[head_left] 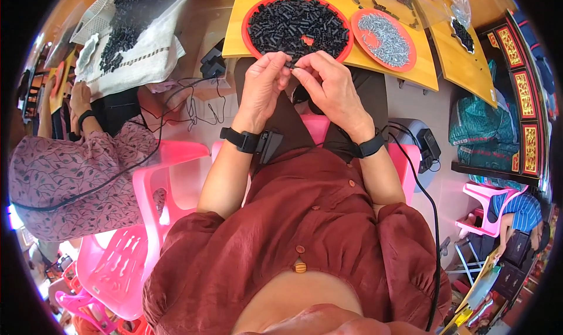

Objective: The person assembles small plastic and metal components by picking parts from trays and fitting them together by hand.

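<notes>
My left hand (264,92) and my right hand (337,92) meet just over the near rim of a round red tray (245,39). Both are closed in a pinch, fingertips almost touching. A small black piece (291,66) shows between them, gripped in my left fingers; its exact shape is too small to tell. What my right fingertips pinch, if anything besides that piece, is hidden. Heaped in the tray are many short black tube-like pieces (296,21). Right of it, a smaller orange-red plate (406,60) bears small silver metal pieces (384,39), possibly screws.
Both trays stand on a yellow wooden table (425,74). At the left, another person (88,165) sits by a white cloth (149,62) with black pieces on it. Cables (431,218) run beside me. Pink chairs (117,264) and a dark carved frame (525,94) stand around.
</notes>
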Demonstrator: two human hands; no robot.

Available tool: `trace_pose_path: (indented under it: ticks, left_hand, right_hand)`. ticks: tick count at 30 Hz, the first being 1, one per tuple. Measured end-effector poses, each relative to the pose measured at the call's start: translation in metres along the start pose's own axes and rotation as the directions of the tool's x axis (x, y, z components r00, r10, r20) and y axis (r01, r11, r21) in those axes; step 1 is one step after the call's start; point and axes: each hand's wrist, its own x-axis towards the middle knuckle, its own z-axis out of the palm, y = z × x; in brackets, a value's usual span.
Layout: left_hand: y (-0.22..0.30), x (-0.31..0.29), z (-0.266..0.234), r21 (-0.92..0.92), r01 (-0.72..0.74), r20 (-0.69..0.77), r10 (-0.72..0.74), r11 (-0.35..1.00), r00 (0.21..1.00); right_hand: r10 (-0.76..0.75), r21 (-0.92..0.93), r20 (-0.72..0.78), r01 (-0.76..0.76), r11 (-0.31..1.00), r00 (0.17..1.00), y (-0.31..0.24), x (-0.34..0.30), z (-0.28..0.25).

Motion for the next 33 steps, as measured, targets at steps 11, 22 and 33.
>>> trace_pose_path:
  ticks: [11, 22, 33]
  left_hand:
    - [0.001, -0.001, 0.002, -0.053, 0.031, 0.064, -0.027, 0.998, 0.998]
    - [0.002, -0.002, -0.002, -0.038, 0.063, 0.093, -0.059, 0.997, 0.994]
    - [0.008, -0.004, 0.005, 0.079, 0.079, 0.062, -0.084, 0.994, 0.995]
  right_hand:
    - [0.266, 0.247, 0.106, -0.284, 0.926, 0.958, 0.004, -0.003, 0.001]
    - [0.259, 0.193, 0.167, -0.289, 0.938, 0.951, 0.001, -0.003, -0.004]
    - [0.221, 0.195, 0.121, -0.241, 0.951, 0.968, -0.009, -0.004, -0.003]
